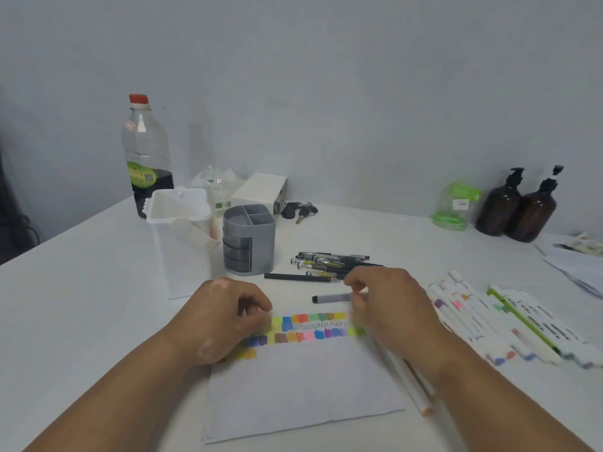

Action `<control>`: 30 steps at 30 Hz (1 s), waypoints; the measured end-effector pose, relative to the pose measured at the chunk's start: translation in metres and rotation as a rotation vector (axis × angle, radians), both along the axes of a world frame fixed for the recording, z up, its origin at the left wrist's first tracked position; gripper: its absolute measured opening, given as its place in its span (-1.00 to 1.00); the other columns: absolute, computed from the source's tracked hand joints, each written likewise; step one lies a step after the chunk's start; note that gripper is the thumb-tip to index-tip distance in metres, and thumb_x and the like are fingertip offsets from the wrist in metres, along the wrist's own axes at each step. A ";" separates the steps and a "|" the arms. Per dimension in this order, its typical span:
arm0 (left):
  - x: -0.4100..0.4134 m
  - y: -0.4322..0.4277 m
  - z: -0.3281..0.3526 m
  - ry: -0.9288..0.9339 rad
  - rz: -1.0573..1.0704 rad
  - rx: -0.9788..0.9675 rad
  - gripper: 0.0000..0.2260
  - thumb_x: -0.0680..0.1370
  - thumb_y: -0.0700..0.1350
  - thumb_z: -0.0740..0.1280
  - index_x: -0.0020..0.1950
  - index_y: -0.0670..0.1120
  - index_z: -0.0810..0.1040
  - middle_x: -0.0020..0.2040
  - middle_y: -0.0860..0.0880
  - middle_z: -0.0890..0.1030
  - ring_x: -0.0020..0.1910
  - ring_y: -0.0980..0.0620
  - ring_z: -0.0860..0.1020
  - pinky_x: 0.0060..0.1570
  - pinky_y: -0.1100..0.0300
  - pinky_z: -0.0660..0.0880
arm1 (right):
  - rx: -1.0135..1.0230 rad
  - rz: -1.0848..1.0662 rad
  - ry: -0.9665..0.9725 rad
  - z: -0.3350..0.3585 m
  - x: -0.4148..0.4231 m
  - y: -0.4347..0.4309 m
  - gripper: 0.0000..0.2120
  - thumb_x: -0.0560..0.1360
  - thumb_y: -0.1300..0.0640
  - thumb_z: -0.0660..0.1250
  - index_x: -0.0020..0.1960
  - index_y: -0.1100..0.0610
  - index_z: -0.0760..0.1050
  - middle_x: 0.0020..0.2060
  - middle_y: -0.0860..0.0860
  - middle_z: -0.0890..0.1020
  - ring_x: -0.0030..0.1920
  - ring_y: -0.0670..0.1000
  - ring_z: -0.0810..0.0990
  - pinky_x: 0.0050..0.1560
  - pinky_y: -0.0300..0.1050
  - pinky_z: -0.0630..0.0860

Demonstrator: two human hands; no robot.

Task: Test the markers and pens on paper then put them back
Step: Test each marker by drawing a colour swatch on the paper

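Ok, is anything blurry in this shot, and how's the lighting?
Head view: the right hand and the grey marker it pinches are slightly motion-blurred; lighting is soft and even, shadows faint; the white markers toward the right edge look smeared.

A single camera, worn on the person's head, looks forward and down across the white table (81, 305) from the person's side toward the far edge, where a grey wall (326, 76) fills the upper third of the frame. The lens is wide, so the table's left edge slants sharply away. The camera sits close. Both forearms enter from the bottom corners, and the sheet of paper (303, 386) fills the lower middle. The left grip (225, 316) and the right grip (388, 305), which pinches a grey marker (332, 298), lie just below mid-frame. The clear bottle (146, 151) near the far left corner and the brown pump bottles (515, 207) at the far edge on the right look small. The table's near edge is cut off below.
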State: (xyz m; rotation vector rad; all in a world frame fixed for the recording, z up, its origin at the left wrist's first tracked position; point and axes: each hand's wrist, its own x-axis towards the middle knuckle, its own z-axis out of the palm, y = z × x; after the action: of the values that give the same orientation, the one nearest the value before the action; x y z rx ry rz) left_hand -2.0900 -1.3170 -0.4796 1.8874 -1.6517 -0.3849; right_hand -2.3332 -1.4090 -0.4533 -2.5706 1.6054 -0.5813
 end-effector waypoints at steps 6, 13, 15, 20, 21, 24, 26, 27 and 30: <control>0.001 -0.001 -0.002 0.033 0.017 -0.015 -0.94 0.53 0.03 0.46 -0.13 0.19 0.70 -0.27 0.26 0.64 -0.16 0.29 0.56 -0.23 0.43 0.50 | 0.045 0.160 0.278 -0.014 0.019 -0.034 -0.51 0.50 0.29 0.30 0.32 -0.16 0.54 0.21 -0.13 0.64 0.20 0.01 0.57 0.10 -0.10 0.52; -0.002 0.000 0.001 0.070 0.001 -0.080 -0.89 0.56 -0.01 0.42 -0.11 0.20 0.69 -0.20 0.27 0.63 -0.12 0.28 0.56 -0.19 0.44 0.50 | -0.060 0.265 -0.113 0.014 0.020 -0.020 -0.78 0.59 0.14 0.33 0.14 -0.12 0.62 -0.13 -0.17 0.59 -0.14 -0.16 0.56 -0.12 -0.31 0.46; -0.003 0.000 0.002 0.121 0.000 -0.091 -0.85 0.59 -0.02 0.38 -0.08 0.25 0.66 -0.16 0.28 0.61 -0.11 0.22 0.57 -0.18 0.42 0.52 | 0.143 0.279 -0.568 0.024 0.021 -0.005 -0.83 0.55 0.16 0.41 0.04 -0.10 0.65 -0.19 -0.15 0.67 -0.23 -0.15 0.63 -0.23 -0.33 0.51; -0.008 0.006 0.013 0.477 -0.068 -0.113 -0.68 0.65 -0.15 0.18 0.01 0.18 0.66 -0.07 0.17 0.66 -0.15 0.21 0.55 -0.08 0.13 0.65 | 0.668 0.199 -1.135 0.007 0.035 0.028 -0.94 0.53 0.23 0.48 -0.04 0.10 0.67 -0.28 0.01 0.69 -0.25 0.00 0.65 -0.22 -0.13 0.58; -0.009 0.007 0.016 0.497 -0.080 -0.125 -0.68 0.64 -0.16 0.16 0.01 0.15 0.67 -0.07 0.15 0.67 -0.16 0.20 0.55 -0.05 0.08 0.62 | 0.696 0.173 -1.164 0.002 0.036 0.029 -0.97 0.52 0.20 0.49 -0.05 0.11 0.67 -0.29 0.02 0.67 -0.25 0.00 0.64 -0.23 -0.14 0.58; -0.013 0.010 0.018 0.513 -0.143 -0.092 -0.69 0.53 -0.08 0.13 0.03 0.12 0.66 -0.05 0.13 0.68 -0.13 0.14 0.58 0.01 0.01 0.62 | 0.715 0.135 -1.209 -0.010 0.037 0.030 -0.92 0.51 0.15 0.50 -0.06 0.16 0.66 -0.34 0.01 0.61 -0.32 -0.04 0.60 -0.30 -0.19 0.57; -0.015 0.010 0.016 0.457 -0.187 -0.035 -0.69 0.53 -0.07 0.14 0.08 0.17 0.63 -0.03 0.20 0.65 -0.09 0.17 0.59 0.04 0.05 0.63 | 0.717 0.148 -1.230 -0.014 0.038 0.032 -0.88 0.51 0.16 0.50 -0.02 0.20 0.64 -0.36 0.02 0.60 -0.35 -0.04 0.58 -0.32 -0.20 0.56; -0.016 0.010 0.015 0.422 -0.205 -0.018 -0.70 0.55 -0.05 0.15 0.11 0.19 0.62 -0.02 0.24 0.63 -0.06 0.19 0.59 0.04 0.11 0.61 | 0.717 0.155 -1.241 -0.016 0.039 0.033 -0.87 0.50 0.16 0.50 -0.02 0.21 0.63 -0.36 0.01 0.60 -0.35 -0.03 0.58 -0.32 -0.18 0.56; -0.019 0.010 0.014 0.280 -0.246 -0.027 -0.74 0.58 0.07 0.16 0.17 0.20 0.58 -0.02 0.23 0.61 -0.08 0.18 0.56 -0.05 0.22 0.53 | 0.720 0.170 -1.269 -0.017 0.041 0.036 -0.86 0.49 0.16 0.52 -0.02 0.20 0.64 -0.34 0.01 0.63 -0.34 -0.02 0.60 -0.28 -0.16 0.58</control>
State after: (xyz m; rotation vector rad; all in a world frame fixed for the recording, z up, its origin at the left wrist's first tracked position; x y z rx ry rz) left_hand -2.1086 -1.3073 -0.4652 1.5331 -1.6876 -0.6899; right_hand -2.2917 -1.3730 -0.4704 -1.2473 0.8477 -1.0358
